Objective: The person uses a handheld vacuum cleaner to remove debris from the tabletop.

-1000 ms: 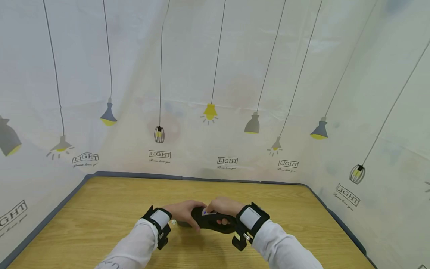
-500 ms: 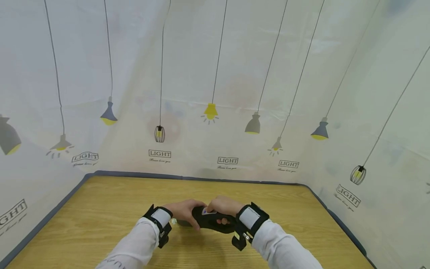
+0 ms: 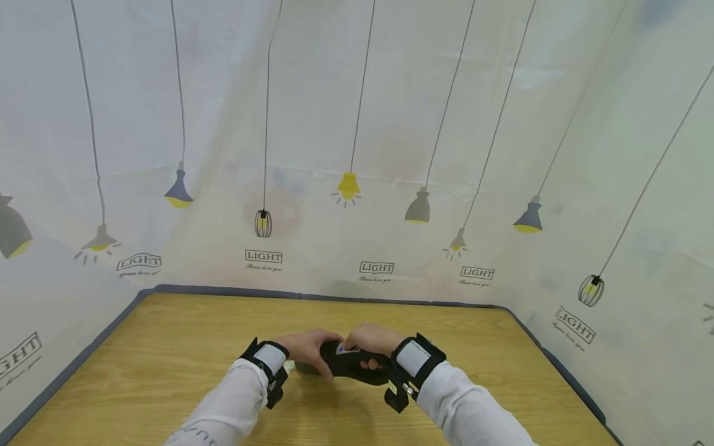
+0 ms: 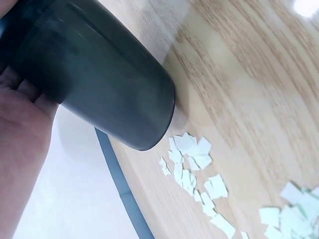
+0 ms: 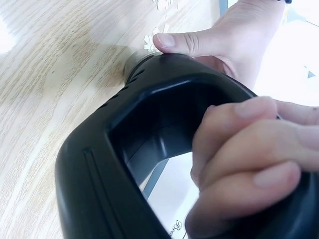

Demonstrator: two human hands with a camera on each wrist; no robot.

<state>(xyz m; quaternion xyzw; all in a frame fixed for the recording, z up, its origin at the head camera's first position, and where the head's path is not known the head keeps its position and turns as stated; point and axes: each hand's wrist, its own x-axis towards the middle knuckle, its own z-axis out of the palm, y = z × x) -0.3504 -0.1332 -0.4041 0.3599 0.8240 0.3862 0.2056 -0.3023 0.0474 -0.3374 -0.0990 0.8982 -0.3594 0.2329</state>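
Note:
A black handheld vacuum cleaner [image 3: 357,367] is held low over the wooden table, its nose pointing left. My right hand [image 3: 375,340] grips the handle, with the fingers curled through its loop [image 5: 84,169] in the right wrist view. My left hand [image 3: 308,348] holds the body near the front, thumb on the near side and fingers on the far side. The dark, smooth nose [image 4: 124,89] fills the upper left of the left wrist view. Close to its tip lie small pale paper scraps [image 4: 185,144], with another cluster of scraps [image 4: 294,216] further off.
The wood-grain table [image 3: 212,328] is bordered by a grey-blue edge strip [image 3: 234,290]. White sheeting [image 3: 312,124] printed with hanging lamps rises behind it and along both sides. Both wrists carry black straps with small cameras.
My left hand and the vacuum's nose have shifted very slightly to the right. Both hands keep their hold on the handheld vacuum cleaner.

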